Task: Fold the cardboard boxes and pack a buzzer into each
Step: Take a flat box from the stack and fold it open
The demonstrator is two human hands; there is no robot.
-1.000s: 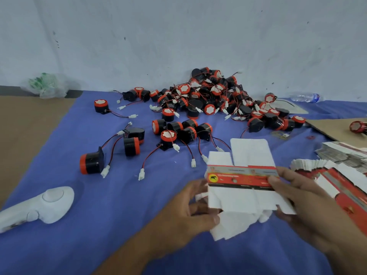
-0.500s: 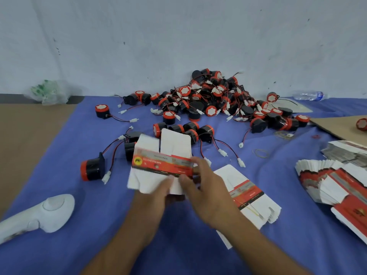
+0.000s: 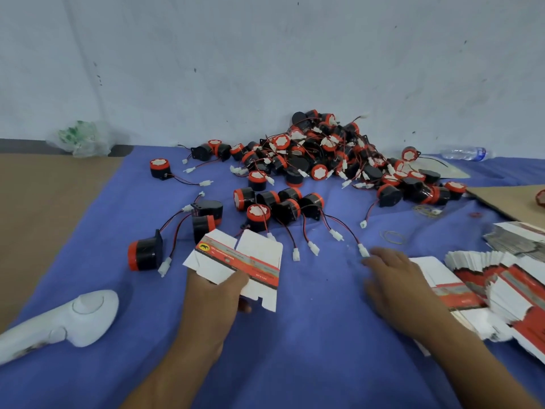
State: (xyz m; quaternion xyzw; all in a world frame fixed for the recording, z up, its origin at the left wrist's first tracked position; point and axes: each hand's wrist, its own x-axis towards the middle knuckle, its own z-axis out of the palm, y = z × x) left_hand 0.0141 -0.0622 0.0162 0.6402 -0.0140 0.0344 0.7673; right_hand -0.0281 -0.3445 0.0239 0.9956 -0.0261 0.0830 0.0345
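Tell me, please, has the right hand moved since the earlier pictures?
Yes. The right hand has left the box held by the left hand and gone right, toward the flat boxes.

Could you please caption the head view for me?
Left hand holds a flat box; right hand open near buzzers.

White carton with red-and-grey printed band; buzzers black with red caps; blue cloth; white handle.
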